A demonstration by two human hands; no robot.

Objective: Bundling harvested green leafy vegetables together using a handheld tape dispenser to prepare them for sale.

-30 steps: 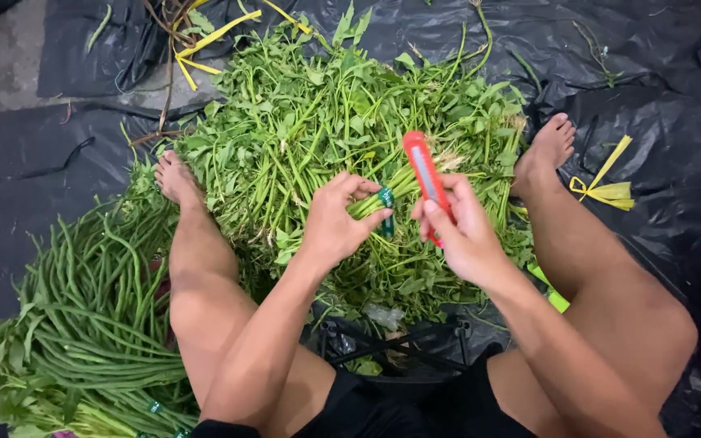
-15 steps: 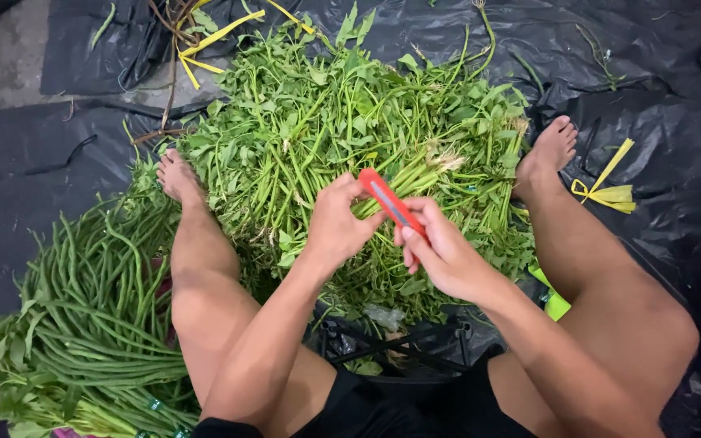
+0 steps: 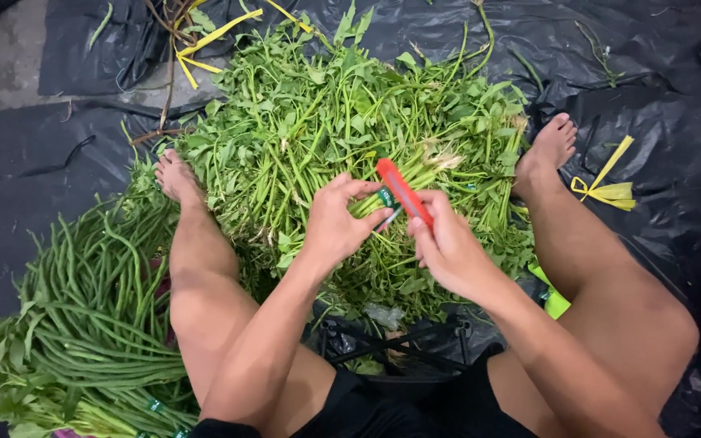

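The right hand is closed around a red box cutter, gripping its lower end so that the handle sticks out above the fingers. The cutter's long axis runs on a slant — its free end points up and to the left, toward the far side of the heap, while the held end sits lower and to the right. The left hand is just beside it, with thumb and fingers pinched on a small green band that wraps a few stalks, right against the cutter's lower part; whether blade and band touch cannot be told. Both hands hover over a big heap of leafy greens lying loose on black plastic sheeting that covers the floor — no basket or bowl holds them. To the left, past the left leg, lies a bundle of long green beans, its pods running side by side and curving toward the near left corner. The right foot rests at the heap's right edge, and near it lies a yellow strap tied in a loop. More yellow strips lie at the heap's far left edge.
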